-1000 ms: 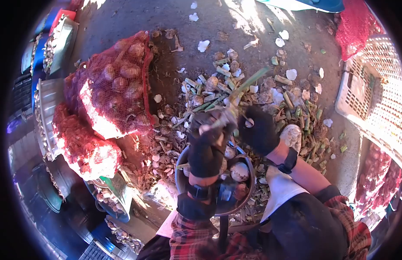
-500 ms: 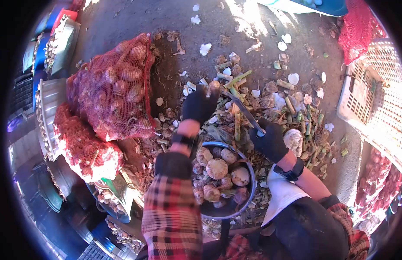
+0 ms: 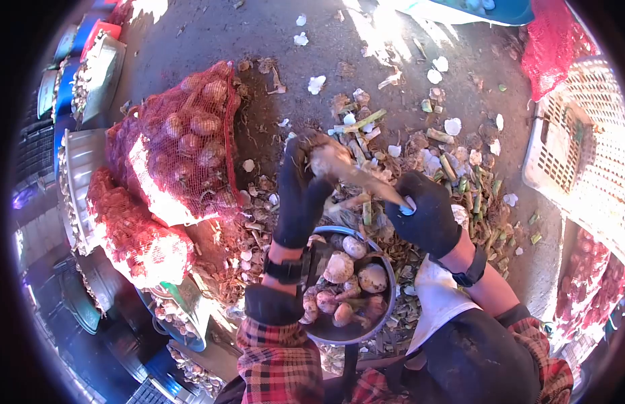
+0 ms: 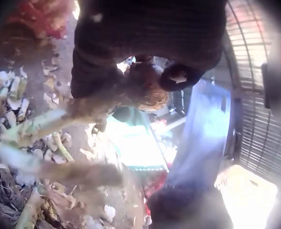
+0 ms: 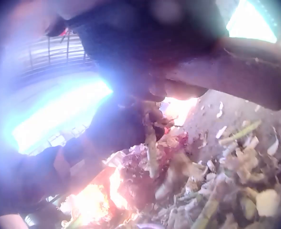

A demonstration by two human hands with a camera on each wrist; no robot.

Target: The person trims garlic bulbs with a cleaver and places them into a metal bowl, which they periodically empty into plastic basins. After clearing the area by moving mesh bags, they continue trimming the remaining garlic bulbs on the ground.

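In the head view my gloved left hand (image 3: 300, 195) grips a pale garlic bulb (image 3: 328, 161) above the pile of trimmings. The bulb also shows among the dark glove fingers in the left wrist view, with a thick stalk (image 4: 45, 125) reaching left. My gloved right hand (image 3: 425, 214) holds a knife (image 3: 373, 186), its blurred blade pointing left to the bulb and overlapping it. Below the hands, between the legs, stands a round basin (image 3: 392, 289) with several garlic bulbs (image 3: 339, 267) in it.
Red mesh sacks (image 3: 188, 141) full of bulbs stand on the left. Cut stalks and skins (image 3: 454, 165) litter the floor ahead. A white plastic crate (image 3: 545, 151) lies at right, near another red mesh bag (image 3: 549, 47). Tubs line the far left.
Both hands were together at a long green stalk; then my left hand reached forward to the pile. Now it has come back toward the knife with a bulb. Bulbs in the basin came into sight.
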